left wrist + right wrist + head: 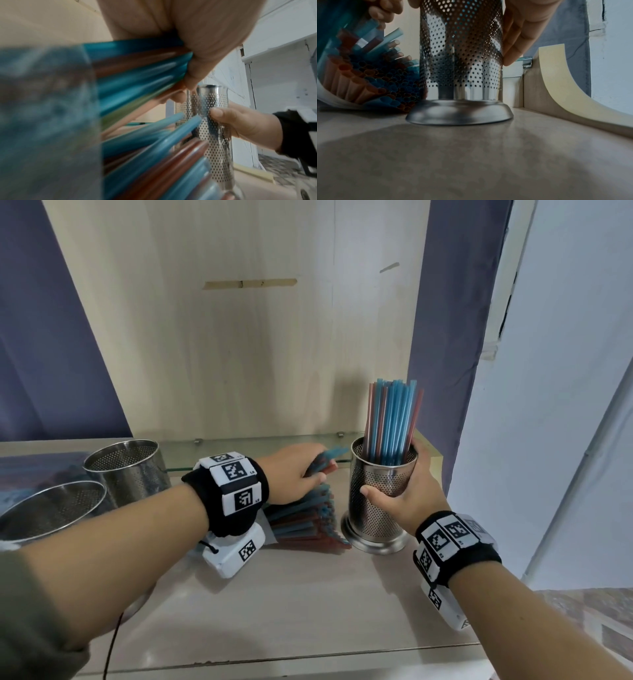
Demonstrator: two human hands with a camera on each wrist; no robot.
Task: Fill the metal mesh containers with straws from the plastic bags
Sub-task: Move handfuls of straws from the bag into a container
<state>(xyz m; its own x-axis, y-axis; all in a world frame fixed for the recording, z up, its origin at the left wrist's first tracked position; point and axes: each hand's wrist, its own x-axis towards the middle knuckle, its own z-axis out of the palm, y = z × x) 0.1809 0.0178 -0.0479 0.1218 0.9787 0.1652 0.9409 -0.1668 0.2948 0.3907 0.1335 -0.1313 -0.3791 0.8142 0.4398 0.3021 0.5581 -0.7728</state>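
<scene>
straws [390, 419] upright in mesh container [380, 505], right grip [404, 494] clasping it; left grip [294, 474] clutching straw bundle [322, 463].

A tall perforated steel container [380, 501] stands upright on its flared base at four o'clock, holding upright blue and red straws [392, 422]. Just beside it at nine o'clock lies a heap of straws [305, 522]. Two wider mesh containers [128, 467] stand far at nine o'clock.
</scene>
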